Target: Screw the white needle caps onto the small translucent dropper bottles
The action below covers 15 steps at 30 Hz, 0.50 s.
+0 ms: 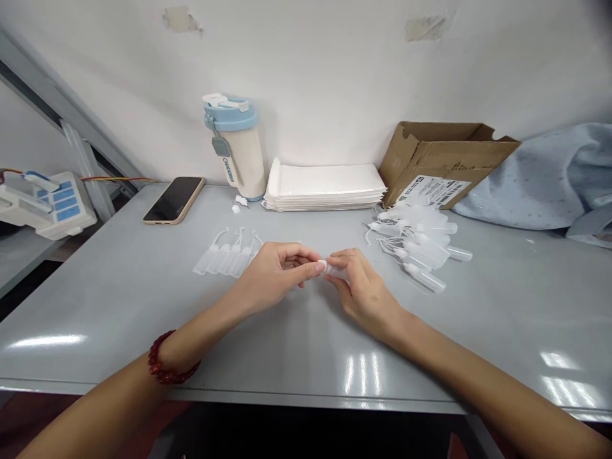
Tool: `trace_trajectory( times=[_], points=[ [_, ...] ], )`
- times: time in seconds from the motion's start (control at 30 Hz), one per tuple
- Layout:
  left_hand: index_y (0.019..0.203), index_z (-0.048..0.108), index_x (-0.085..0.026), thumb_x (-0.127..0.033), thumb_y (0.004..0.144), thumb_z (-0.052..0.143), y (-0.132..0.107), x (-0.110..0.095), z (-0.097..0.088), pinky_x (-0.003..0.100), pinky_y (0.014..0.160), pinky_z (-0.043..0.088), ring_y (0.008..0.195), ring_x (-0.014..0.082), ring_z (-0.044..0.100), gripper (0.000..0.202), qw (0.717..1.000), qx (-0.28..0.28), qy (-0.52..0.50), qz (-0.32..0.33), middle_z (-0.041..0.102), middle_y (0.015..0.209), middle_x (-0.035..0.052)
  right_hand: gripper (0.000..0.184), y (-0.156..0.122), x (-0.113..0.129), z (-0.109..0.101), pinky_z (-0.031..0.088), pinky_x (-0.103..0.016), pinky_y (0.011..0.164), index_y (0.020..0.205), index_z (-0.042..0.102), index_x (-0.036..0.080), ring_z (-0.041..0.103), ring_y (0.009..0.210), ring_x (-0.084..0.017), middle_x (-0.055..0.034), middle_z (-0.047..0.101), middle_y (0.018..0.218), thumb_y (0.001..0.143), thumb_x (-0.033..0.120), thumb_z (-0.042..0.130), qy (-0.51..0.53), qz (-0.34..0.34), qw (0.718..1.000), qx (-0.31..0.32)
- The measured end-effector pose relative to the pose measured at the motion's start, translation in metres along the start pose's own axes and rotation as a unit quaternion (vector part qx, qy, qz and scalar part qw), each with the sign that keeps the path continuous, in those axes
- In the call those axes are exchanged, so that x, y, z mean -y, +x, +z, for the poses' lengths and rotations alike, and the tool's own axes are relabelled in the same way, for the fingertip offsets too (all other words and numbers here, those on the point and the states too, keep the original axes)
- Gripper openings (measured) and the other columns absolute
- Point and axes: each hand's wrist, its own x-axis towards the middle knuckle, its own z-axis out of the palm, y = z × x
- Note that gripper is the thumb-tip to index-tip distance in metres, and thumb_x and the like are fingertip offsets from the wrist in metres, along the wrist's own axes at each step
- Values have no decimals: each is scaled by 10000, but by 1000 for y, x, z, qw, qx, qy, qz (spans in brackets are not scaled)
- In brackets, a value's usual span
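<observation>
Above the middle of the desk, my two hands meet on one small translucent squeeze bottle (337,273). Its white cap (324,264) is pinched between the thumb and fingers of my left hand (270,274). The bottle's body sits in the fingers of my right hand (366,293), which cover much of it. Left of my left hand lies a neat row of several similar bottles (222,258) with thin curved white tips; my hand hides the row's right end. Beyond my right hand is a loose pile of more such bottles (425,245).
Along the wall stand a cream tumbler (243,156) with a blue lid, a stack of white envelopes (325,185) and a cardboard box (444,156). A phone (174,199) and small white caps (236,208) lie at the left. Grey-blue fabric (540,182) is at the right, a power strip (62,201) far left.
</observation>
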Motion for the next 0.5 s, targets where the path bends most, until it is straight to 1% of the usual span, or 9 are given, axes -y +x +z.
trace_trajectory(
  times=[0.1,0.17,0.23,0.27,0.33,0.4,0.43,0.5],
  points=[
    [882,697,-165,-302,806,644,0,2,0,210,669,512,728,115,617,165,999,-4,5,39,690,819,8,183,-1,-1,0,505,-299,646,1061,416,204,597,796,-179,-65,593,896,900,137,472,24,28,999,-8],
    [909,695,-164,-264,810,636,-1,3,0,226,729,526,799,130,626,153,997,-8,14,70,687,888,22,186,0,-1,-1,498,-286,617,1035,425,211,615,759,-173,-55,612,892,879,167,517,43,67,997,-11],
    [923,694,-159,-223,811,624,-1,4,1,236,759,531,829,132,619,147,995,-9,31,99,675,925,32,203,1,0,-3,493,-282,615,1007,439,212,626,750,-174,-50,628,893,849,201,567,66,116,991,-6],
    [926,694,-158,-204,811,617,-2,5,1,239,763,533,828,131,614,146,993,-8,40,111,667,927,35,212,2,1,-5,489,-278,613,990,450,209,626,745,-173,-47,634,887,834,222,592,80,140,987,3],
    [931,692,-160,-174,813,601,-2,6,2,238,764,536,823,125,607,150,990,-3,52,135,652,927,36,210,5,2,-8,468,-260,585,958,481,201,607,692,-156,-35,644,847,817,263,624,110,181,976,46],
    [931,692,-169,-155,815,586,-2,6,3,236,761,539,824,122,606,158,987,3,55,150,638,922,33,191,7,3,-11,427,-240,536,929,522,190,550,594,-128,-9,633,747,815,296,632,133,208,965,92],
    [929,693,-174,-152,812,587,-3,6,3,235,754,541,824,123,607,160,987,4,54,151,633,922,31,179,8,4,-12,405,-234,516,916,541,185,514,554,-116,5,618,697,817,305,630,140,217,960,107],
    [919,698,-182,-171,807,600,-3,6,3,235,737,546,834,131,612,149,990,7,40,138,628,923,32,153,9,6,-14,383,-230,505,891,566,179,476,530,-106,16,594,652,822,305,618,152,228,955,116]
  ],
)
